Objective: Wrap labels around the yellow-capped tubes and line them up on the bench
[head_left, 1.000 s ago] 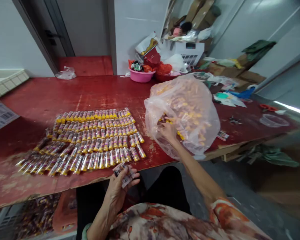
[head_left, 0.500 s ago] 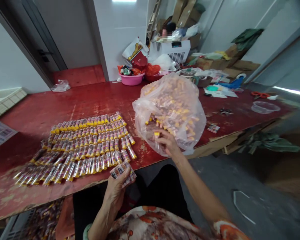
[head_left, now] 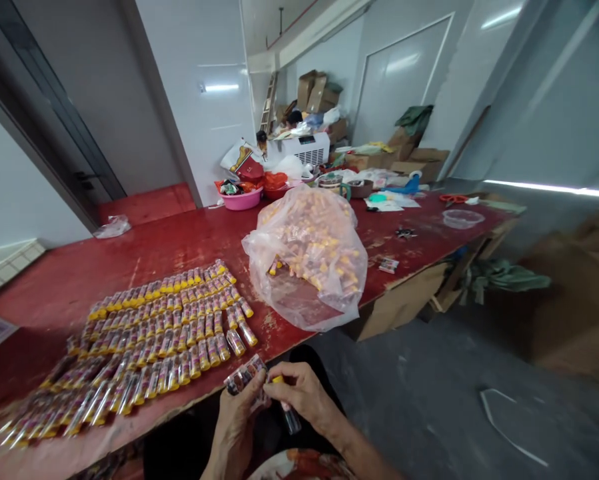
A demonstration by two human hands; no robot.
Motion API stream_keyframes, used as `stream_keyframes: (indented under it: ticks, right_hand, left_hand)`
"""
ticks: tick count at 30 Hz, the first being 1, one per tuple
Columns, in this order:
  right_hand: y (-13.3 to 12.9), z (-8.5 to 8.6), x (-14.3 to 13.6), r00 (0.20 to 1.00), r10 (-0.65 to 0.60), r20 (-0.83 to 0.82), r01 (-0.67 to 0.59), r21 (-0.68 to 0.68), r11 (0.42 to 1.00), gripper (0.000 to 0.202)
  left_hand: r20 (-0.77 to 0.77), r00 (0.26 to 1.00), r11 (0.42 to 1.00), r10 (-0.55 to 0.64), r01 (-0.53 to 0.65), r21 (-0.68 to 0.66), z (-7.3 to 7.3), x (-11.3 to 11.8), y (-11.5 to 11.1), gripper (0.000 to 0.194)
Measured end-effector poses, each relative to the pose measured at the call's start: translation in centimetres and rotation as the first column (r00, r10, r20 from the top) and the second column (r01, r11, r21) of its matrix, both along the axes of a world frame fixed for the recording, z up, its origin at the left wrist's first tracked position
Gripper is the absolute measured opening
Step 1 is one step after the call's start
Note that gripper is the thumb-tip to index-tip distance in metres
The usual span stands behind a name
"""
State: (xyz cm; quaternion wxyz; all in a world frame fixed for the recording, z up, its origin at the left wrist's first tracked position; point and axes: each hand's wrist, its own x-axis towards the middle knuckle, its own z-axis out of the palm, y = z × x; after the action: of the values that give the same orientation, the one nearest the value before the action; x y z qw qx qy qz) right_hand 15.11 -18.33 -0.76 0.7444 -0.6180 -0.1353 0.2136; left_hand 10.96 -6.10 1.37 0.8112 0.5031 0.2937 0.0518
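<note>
My left hand [head_left: 239,415] is closed around a small stack of printed cards [head_left: 245,375] near the table's front edge. Right beside it, my right hand [head_left: 302,393] pinches a small yellow-capped tube [head_left: 290,419], whose dark clear end points down. Rows of wrapped tubes with yellow ends [head_left: 169,360] lie on the red table [head_left: 179,240] to the left. Beyond my hands, a clear plastic bag [head_left: 309,260] full of yellow-ended pieces stands with its mouth toward me.
A pink basin [head_left: 242,199] of packets stands behind the bag. Red scissors [head_left: 453,199], a clear lid [head_left: 463,218] and a small packet [head_left: 388,265] lie at the right. Cardboard boxes [head_left: 419,160] and a partly hidden person are farther back.
My right hand has moved back from the bag's mouth to my left hand with a yellow-capped tube. The head view has shifted, showing more of the room.
</note>
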Motion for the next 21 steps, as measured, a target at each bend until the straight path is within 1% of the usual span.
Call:
stream_keyframes:
  ticks: [2,5,8,12,15,18,20,21]
  right_hand:
    - [-0.3,0.2,-0.3,0.999,-0.037,0.034,0.038,-0.041,0.998,0.022]
    - [-0.7,0.1,-0.5,0.998,-0.066,0.016,0.067,-0.085,0.994,0.017]
    - [-0.8,-0.4,-0.5,0.996,-0.084,-0.012,0.082,-0.107,0.991,0.014]
    - [-1.2,-1.1,0.0,0.997,-0.081,0.002,0.081,-0.085,0.993,0.015]
    - [-2.6,-1.0,0.5,0.998,-0.051,0.03,0.051,0.002,0.999,0.023]
    - [-5.1,-0.2,0.6,0.999,-0.006,0.05,-0.001,0.135,0.991,0.033]
    - [-6.8,0.5,0.7,0.997,0.022,0.07,-0.035,0.194,0.98,0.03]
    - [-7.5,0.8,0.8,0.996,0.012,0.088,-0.031,0.218,0.975,0.027]
  left_hand:
    - [-0.011,1.0,1.0,-0.019,0.019,0.004,0.4,-0.4,-0.4,0.044]
    - [-0.019,0.999,0.999,-0.039,0.039,0.025,0.7,-1.0,-0.6,0.041]
    - [-0.046,0.998,0.997,-0.053,0.056,0.06,0.5,-1.3,-0.6,0.041]
    - [-0.102,0.994,0.988,-0.05,0.064,0.142,0.2,-0.9,-0.5,0.043]
    - [-0.094,0.994,0.983,-0.056,0.071,0.168,0.8,-0.3,-0.7,0.042]
    - [-0.035,0.994,0.987,-0.104,0.108,0.122,2.1,0.2,-1.0,0.039]
    - [0.012,0.995,0.991,-0.102,0.101,0.082,2.8,0.7,-1.2,0.034]
    - [0.036,0.995,0.995,-0.088,0.086,0.058,3.1,1.1,-1.2,0.032]
